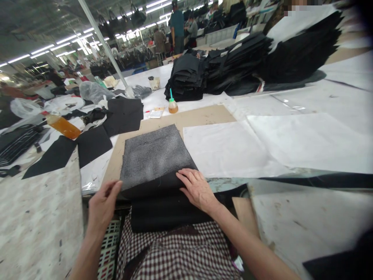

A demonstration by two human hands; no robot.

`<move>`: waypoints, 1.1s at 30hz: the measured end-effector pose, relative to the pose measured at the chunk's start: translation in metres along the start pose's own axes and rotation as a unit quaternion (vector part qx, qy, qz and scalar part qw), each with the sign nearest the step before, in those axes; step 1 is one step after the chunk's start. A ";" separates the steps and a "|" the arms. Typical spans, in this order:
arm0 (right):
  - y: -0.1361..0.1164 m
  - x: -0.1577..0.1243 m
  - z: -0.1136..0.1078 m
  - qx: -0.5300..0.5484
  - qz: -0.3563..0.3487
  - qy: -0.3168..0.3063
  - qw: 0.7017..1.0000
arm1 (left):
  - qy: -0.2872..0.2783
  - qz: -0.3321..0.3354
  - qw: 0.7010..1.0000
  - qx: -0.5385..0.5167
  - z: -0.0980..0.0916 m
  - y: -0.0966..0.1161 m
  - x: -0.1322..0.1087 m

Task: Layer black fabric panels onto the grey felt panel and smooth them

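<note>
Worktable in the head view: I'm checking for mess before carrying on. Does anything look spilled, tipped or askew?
An amber bottle lies on its side among black fabric pieces at the left; no spill shows. The grey fabric stack that the left hand and right hand touch droops off the table at its near end.

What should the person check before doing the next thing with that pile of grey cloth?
1. Right hand lies flat on the near edge of the grey cloth pile: ok.
2. Left hand touches the pile's near left corner; whether it grips: cannot tell.
3. Pile rests flat on the brown cardboard: ok.
4. Small bottle with a green nozzle stands upright, apart from the pile: ok.
5. Orange bottle lies on its side; whether its cap is tight: cannot tell.
</note>
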State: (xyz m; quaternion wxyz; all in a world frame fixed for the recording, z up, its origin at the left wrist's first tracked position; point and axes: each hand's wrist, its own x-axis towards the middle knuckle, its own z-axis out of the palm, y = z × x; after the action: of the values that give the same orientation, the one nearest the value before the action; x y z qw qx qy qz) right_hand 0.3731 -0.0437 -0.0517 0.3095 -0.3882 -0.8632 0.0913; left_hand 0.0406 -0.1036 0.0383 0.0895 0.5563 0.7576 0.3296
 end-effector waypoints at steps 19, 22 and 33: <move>-0.001 0.003 -0.001 -0.003 0.018 -0.015 1.000 | -0.105 0.091 0.978 0.158 0.106 0.071 -0.012; -0.001 0.002 -0.001 0.000 0.018 -0.011 1.000 | -0.032 0.091 0.966 0.239 0.090 0.051 -0.003; -0.002 0.005 -0.012 0.022 0.012 -0.013 1.000 | -0.151 -0.053 0.931 0.328 -0.005 -0.078 -0.049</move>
State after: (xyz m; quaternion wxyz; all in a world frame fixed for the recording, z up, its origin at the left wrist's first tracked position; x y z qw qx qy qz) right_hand 0.3765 -0.0423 -0.0389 0.3054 -0.3904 -0.8603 0.1196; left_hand -0.0048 -0.1628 -0.0164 0.0324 0.5566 0.8296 -0.0301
